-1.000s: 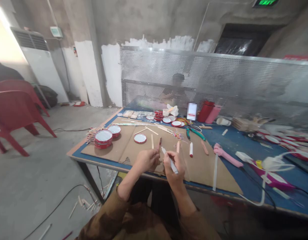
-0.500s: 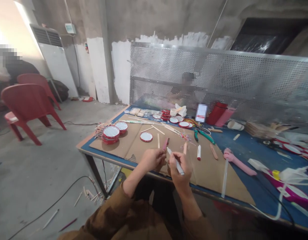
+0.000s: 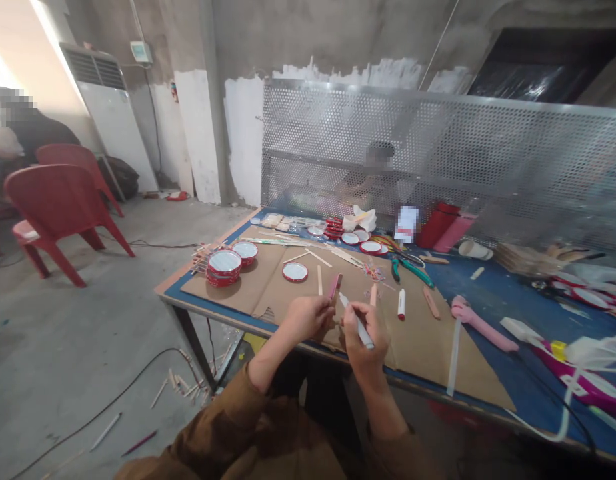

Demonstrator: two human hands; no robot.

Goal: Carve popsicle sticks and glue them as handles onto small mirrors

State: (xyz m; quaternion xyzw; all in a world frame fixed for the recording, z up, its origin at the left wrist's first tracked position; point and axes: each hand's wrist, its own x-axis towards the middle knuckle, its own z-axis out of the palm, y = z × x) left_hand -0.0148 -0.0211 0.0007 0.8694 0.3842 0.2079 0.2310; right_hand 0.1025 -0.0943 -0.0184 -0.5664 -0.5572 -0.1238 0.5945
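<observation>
My left hand (image 3: 308, 317) is closed around a pink-red flat stick (image 3: 335, 287), whose upper end sticks out past the fingers. Close beside it, my right hand (image 3: 367, 363) grips a white marker pen (image 3: 365, 335), its tip pointing up and left toward the stick. Both hands are over the near edge of a cardboard sheet (image 3: 258, 290). Just beyond them lie a bare wooden stick (image 3: 319, 280) and a peach-coloured stick (image 3: 373, 295). A white marker with a red end (image 3: 401, 305) rests to the right of my right hand.
Red-rimmed round discs (image 3: 224, 265) are stacked at the left, with a single disc (image 3: 295, 271) nearer the middle. Green-handled pliers (image 3: 415, 272), a pink tool with a cord (image 3: 483, 325) and a purple power strip (image 3: 568, 377) lie rightward. A perforated metal screen (image 3: 328, 127) stands behind.
The camera view has shifted slightly, so the table things appear a little farther right. Both hands keep hold of the same stick and marker pen, with hardly any movement.
</observation>
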